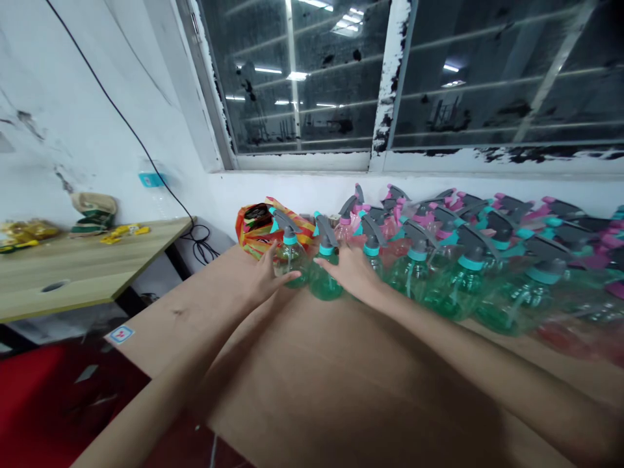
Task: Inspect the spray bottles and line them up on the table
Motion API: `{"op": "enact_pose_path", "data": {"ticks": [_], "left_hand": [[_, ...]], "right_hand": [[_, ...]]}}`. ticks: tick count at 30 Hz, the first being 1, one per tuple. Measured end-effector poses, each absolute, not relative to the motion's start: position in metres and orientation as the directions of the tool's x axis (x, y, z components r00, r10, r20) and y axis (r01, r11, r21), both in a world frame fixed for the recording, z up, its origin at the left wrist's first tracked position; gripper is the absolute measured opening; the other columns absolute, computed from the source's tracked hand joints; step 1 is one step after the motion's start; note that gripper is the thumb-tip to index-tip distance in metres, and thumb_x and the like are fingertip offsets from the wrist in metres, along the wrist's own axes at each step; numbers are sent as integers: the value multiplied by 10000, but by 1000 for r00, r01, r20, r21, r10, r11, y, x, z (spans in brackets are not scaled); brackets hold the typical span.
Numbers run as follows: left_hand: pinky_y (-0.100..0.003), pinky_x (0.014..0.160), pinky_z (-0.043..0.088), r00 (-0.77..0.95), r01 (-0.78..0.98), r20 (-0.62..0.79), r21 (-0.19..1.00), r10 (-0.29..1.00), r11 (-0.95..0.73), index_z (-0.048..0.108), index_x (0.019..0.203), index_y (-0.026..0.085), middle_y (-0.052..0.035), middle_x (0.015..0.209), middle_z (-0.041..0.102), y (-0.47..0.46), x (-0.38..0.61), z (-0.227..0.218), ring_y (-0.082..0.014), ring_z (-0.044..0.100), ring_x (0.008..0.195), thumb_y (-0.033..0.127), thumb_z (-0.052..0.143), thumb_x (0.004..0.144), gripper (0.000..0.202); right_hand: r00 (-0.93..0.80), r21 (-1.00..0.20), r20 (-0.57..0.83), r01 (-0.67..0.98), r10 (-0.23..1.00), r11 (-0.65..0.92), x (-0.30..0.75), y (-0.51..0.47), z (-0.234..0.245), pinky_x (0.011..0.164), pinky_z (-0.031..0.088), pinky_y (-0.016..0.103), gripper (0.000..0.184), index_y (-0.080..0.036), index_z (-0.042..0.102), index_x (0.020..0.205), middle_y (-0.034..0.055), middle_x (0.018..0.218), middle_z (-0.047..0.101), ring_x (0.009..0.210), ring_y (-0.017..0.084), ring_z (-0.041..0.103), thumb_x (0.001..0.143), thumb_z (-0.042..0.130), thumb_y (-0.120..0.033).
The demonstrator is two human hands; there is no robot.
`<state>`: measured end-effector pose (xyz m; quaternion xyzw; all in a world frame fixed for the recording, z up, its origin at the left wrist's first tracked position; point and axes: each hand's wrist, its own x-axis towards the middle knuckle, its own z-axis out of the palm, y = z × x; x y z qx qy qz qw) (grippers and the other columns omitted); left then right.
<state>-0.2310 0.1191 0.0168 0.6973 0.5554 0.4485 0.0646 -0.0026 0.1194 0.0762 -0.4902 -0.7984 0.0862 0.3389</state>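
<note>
My left hand (263, 279) is at the left side of a spray bottle (295, 261) with a pale green body and a grey and turquoise trigger head. Its thumb stretches across the bottle's front, apart from the fingers, which point up along the side. Beside that bottle stands a green spray bottle (325, 283). My right hand (358, 270) is at its right side, thumb pointing left over the bottle and fingers reaching back between bottles. Both hands look open; whether they press on the bottles I cannot tell. Another green spray bottle (373, 259) is partly hidden behind my right hand.
Many upright spray bottles with turquoise or pink trims (470, 263) crowd the right of the wooden table (292, 364), below a window (302, 78). An orange patterned bag (248, 227) lies behind the left bottle. A second table (92, 260) and black cable (202, 244) are at left.
</note>
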Motion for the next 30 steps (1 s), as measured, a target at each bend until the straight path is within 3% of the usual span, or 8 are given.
{"op": "enact_pose_path", "data": {"ticks": [4, 9, 12, 15, 18, 22, 27, 30], "left_hand": [[-466, 873, 434, -84, 744, 551, 589, 830, -315, 304, 1346, 232, -138, 1326, 424, 80, -227, 28, -328, 439, 1194, 481, 629, 767, 709], [-424, 786, 500, -33, 757, 474, 587, 880, -288, 440, 1238, 228, -94, 1112, 589, 4, -192, 35, -276, 588, 1016, 472, 472, 893, 424], [-424, 805, 506, 144, 751, 361, 566, 921, -339, 484, 1229, 274, -72, 1183, 595, -27, -151, 33, -283, 612, 990, 513, 621, 791, 518], [-502, 946, 395, 394, 759, 218, 471, 893, -450, 328, 1374, 309, -83, 1320, 504, -35, -103, 30, -330, 492, 1171, 575, 622, 766, 726], [-475, 936, 407, 512, 684, 166, 515, 843, -517, 333, 1365, 273, -91, 1288, 522, -30, -54, 26, -324, 490, 1172, 578, 634, 761, 741], [-470, 901, 429, 614, 607, 134, 549, 778, -574, 370, 1336, 266, -81, 1210, 565, -19, 10, 22, -327, 534, 1111, 560, 693, 717, 758], [-420, 970, 391, 791, 399, 175, 578, 586, -712, 346, 1360, 251, -78, 1284, 520, -8, 84, 27, -292, 480, 1181, 495, 752, 698, 814], [-421, 1007, 356, 858, 291, 205, 561, 471, -775, 281, 1406, 257, -74, 1351, 473, -2, 109, 30, -286, 443, 1226, 522, 745, 696, 888]], "right_hand": [[-371, -428, 462, 703, 805, 569, 14, 90, 78, 604, 447, 381, 532, -121, 557, 1193, 170, 899, 681, 776, 298, 635, 798, 524, -477], [-460, -380, 458, 672, 760, 636, 58, 42, 76, 546, 435, 357, 467, -161, 619, 1082, 120, 851, 694, 721, 279, 649, 799, 517, -517], [-478, -365, 446, 675, 756, 642, 92, 17, 76, 552, 445, 353, 412, -174, 633, 1011, 104, 867, 699, 720, 266, 655, 804, 521, -512], [-487, -336, 439, 691, 755, 641, 129, -4, 76, 605, 471, 394, 452, -176, 626, 1011, 110, 899, 699, 747, 283, 653, 776, 542, -552], [-485, -327, 467, 682, 739, 654, 169, -20, 74, 711, 486, 439, 461, -176, 622, 1021, 121, 988, 678, 885, 307, 632, 767, 560, -555], [-351, -482, 519, 633, 779, 606, 223, -30, 70, 714, 507, 387, 423, -203, 594, 1038, 98, 1016, 647, 905, 262, 621, 756, 609, -518], [-118, -749, 520, 414, 846, 518, 271, -36, 61, 671, 515, 314, 322, -269, 545, 1086, 15, 885, 650, 790, 194, 631, 795, 617, -389], [-5, -828, 494, 302, 869, 473, 285, -41, 57, 675, 524, 303, 261, -273, 564, 1037, 7, 874, 651, 765, 177, 637, 799, 617, -364]]}}
